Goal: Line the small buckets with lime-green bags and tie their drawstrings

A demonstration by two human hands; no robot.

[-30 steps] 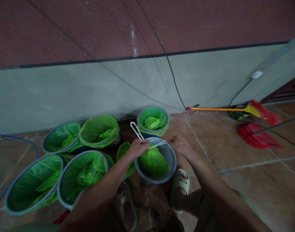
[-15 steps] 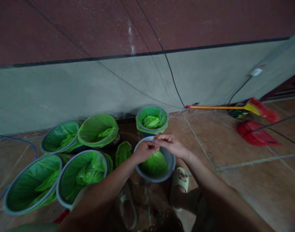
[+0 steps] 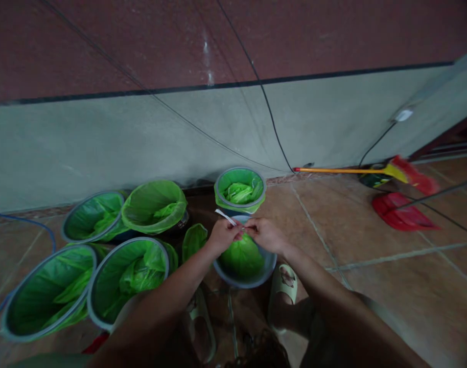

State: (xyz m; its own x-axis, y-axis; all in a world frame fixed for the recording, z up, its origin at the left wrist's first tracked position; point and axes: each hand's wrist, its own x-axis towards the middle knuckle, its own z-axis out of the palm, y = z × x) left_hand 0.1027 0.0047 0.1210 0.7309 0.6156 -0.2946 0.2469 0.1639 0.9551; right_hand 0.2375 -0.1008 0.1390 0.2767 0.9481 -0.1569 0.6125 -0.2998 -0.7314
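My left hand [image 3: 223,235] and my right hand [image 3: 264,234] meet over a grey bin [image 3: 261,275] that holds a bunched green bag [image 3: 241,256]. Both hands pinch a thin white drawstring [image 3: 226,216] of that bag; one end sticks up to the left of my left hand. The fingers of both hands are closed on the string. My feet in pale slippers [image 3: 282,283] stand on either side of the bin.
Several grey bins lined with green bags stand along the wall: one behind my hands [image 3: 240,191], others to the left [image 3: 155,205] [image 3: 128,271] [image 3: 45,291]. A broom with a yellow handle [image 3: 344,170] and a red dustpan [image 3: 404,217] lie at the right. Cables run down the wall.
My hands were apart with the white string stretched between them, then came together over the bin. Now they pinch the string close together, one end sticking up.
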